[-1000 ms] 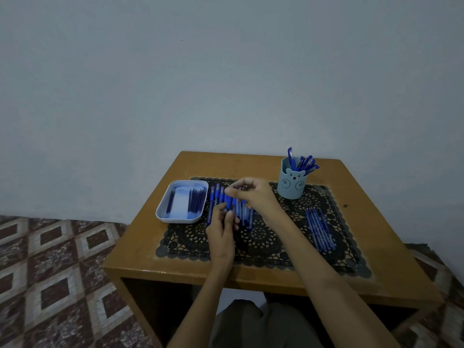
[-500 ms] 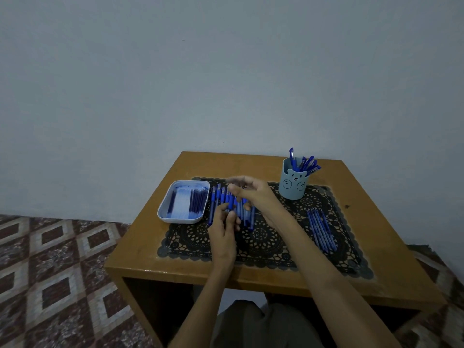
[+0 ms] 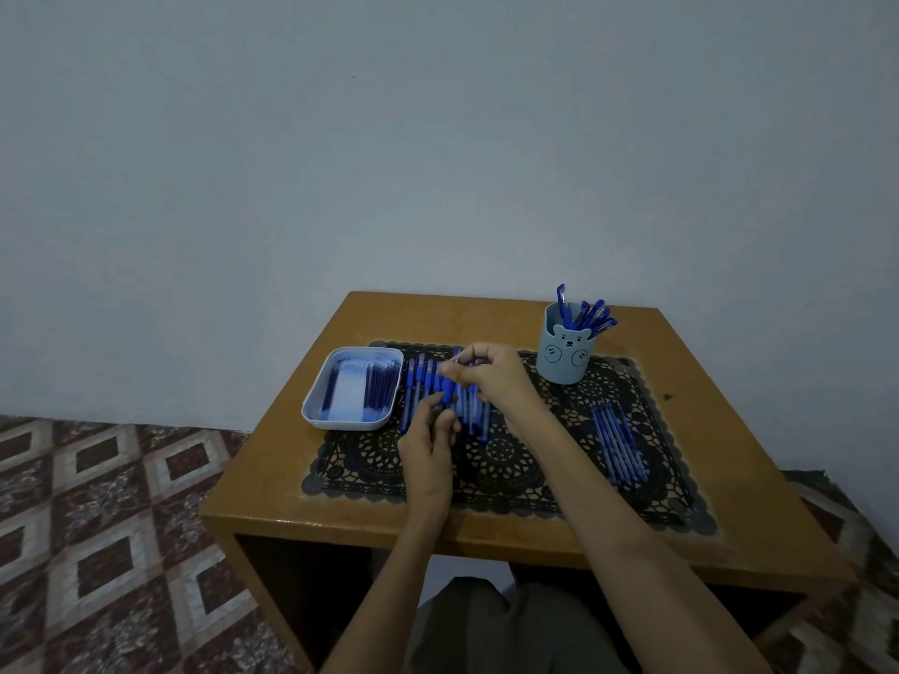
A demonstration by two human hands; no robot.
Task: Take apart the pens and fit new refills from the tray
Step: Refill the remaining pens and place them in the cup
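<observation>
Between refill tray [image 3: 348,424] and pen-filled cup [image 3: 564,357], left hand [image 3: 428,454] and right hand [image 3: 496,377] pinch one pen [image 3: 448,394].

bare mat [image 3: 511,474] centre, cup [image 3: 563,352] far right

Both hands meet above the lace mat [image 3: 511,471] on the desk [image 3: 486,313]. The left hand [image 3: 428,449] grips a blue pen [image 3: 448,392] low, and the right hand [image 3: 491,377] pinches its upper end. The tray [image 3: 311,403] of refills [image 3: 380,392] lies at 9 o'clock, the bear cup [image 3: 564,355] at 2 o'clock.
</observation>
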